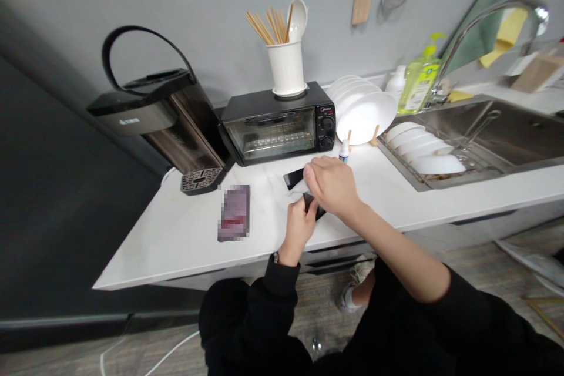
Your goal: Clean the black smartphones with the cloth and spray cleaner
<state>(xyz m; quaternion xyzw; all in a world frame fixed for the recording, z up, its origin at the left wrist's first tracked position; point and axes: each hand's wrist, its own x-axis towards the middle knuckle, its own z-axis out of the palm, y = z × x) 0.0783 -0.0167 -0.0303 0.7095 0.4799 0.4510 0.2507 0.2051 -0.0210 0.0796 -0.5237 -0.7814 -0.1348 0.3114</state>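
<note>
Seen from above, a person in black sleeves is working with both bare hands over a white marbled countertop (pixel 171 255), near its front edge. The left hand (pixel 300 227) is closing around a small black object (pixel 307 200), its thumb pressing along the side. The right hand (pixel 331 184) is curling into a loose fist just above and beside it — its fingertips are facing away, so whether they are clamping on anything cannot be told. Just beyond the knuckles, a flat black rectangular piece (pixel 293 178) is lying on the counter; whether it is joining the held object cannot be told. Behind the right hand, a small white bottle with a blue label (pixel 343 151) is standing upright. To the left, a flat purple rectangle (pixel 235 212), blurred into pixels, is lying well apart from the hands. Farther back, a black toaster oven with a glass door (pixel 277 132) is carrying a white cup of chopsticks (pixel 286 67). White round plates (pixel 363 114) are leaning beside it — and white bowls (pixel 423 150) are resting in the steel sink (pixel 524 147) at right.
</note>
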